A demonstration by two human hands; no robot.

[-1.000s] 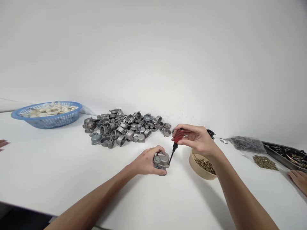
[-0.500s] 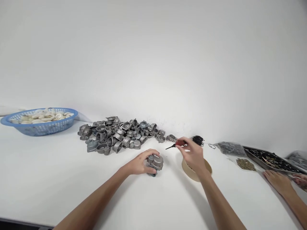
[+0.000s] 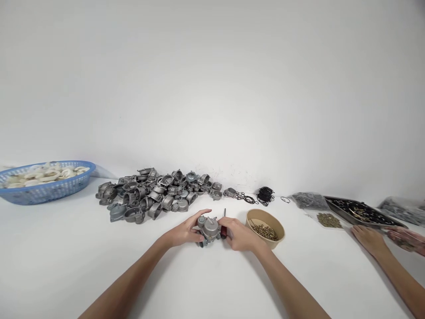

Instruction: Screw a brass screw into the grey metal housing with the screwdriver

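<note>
My left hand (image 3: 182, 232) is closed around the left side of a grey metal carburetor (image 3: 210, 227), thumb low and forefinger stretched over its top. At the carburetor's right side is my right hand (image 3: 238, 234), wrapped round the red handle of a screwdriver (image 3: 224, 231) whose dark shaft points away from me. The right fingertips touch or nearly touch the carburetor; the exact contact is hidden. Just right of that hand stands a tan bowl (image 3: 281, 228) holding small brass-coloured parts (image 3: 265, 232).
Grey metal bowl-shaped castings (image 3: 156, 195) lie heaped behind my hands. Black rubber rings (image 3: 264, 194) sit near the wall. At left is a blue basket (image 3: 66, 188) of whitish pieces. On the right are a tray (image 3: 358, 210), plastic bags (image 3: 308, 200) and another person's hand (image 3: 370, 239).
My right hand has come down and left from above the bowl to the carburetor, the screwdriver's tip swinging from leftward to away from me. The bowl's contents now show. The view has shifted slightly.
</note>
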